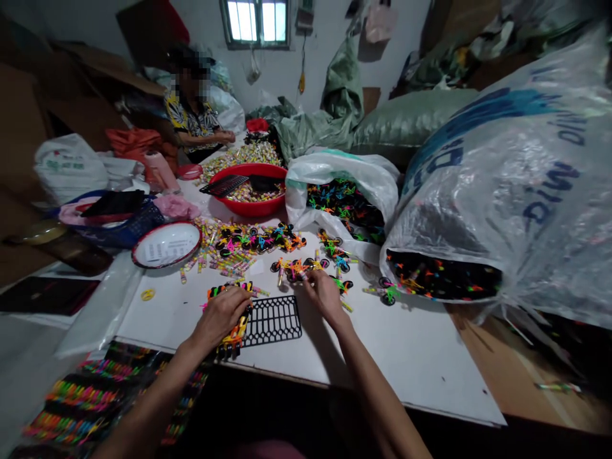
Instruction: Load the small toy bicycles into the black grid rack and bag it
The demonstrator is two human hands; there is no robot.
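A black plastic grid rack (275, 320) lies near the table's front edge, its left part filled with a row of small colourful toy bicycles (231, 347). My left hand (222, 315) is curled over that filled part, thumb and fingers closed at its edge; its palm hides some of the bicycles. Just beyond the rack, my right hand (326, 294) pinches at a loose orange and yellow toy bicycle (292, 269); its fingertips partly cover the spot. Around it lie more loose bicycles (261, 239) with black wheels and small patterned tubes (234, 262).
A red basin (253, 205) of tubes stands behind. White sacks (377, 169) of bicycles and a large bulging bag (478, 210) occupy the right. A white plate (167, 245) and blue basket (115, 223) are left. Another person (196, 121) sits at the far end.
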